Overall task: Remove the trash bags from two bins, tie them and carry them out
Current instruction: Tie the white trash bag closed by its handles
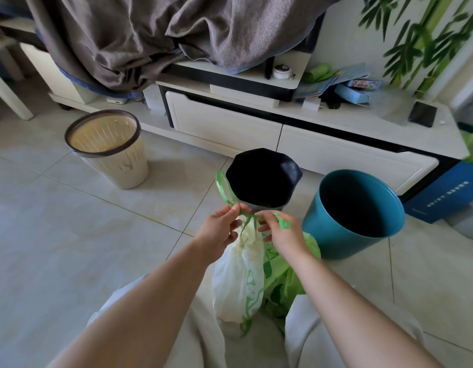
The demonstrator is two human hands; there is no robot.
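A white trash bag [238, 282] with green print hangs between my knees, its neck gathered. My left hand [219, 232] pinches one green drawstring [224, 192] that loops up to the left. My right hand [283, 235] pinches the other drawstring loop [283, 223] on the right. A green trash bag [283, 277] lies on the floor behind the white one, under my right forearm. A teal bin [344, 235] leans tilted at the right with no bag in it. A cream slotted bin [110, 152] stands at the left, also without a bag.
A black-topped stool [264, 176] stands just beyond my hands. A low white TV cabinet [309, 139] runs along the back, with a grey cloth [150, 35] draped above it. A blue box [442, 197] lies at the right. Tiled floor [70, 235] spreads to the left.
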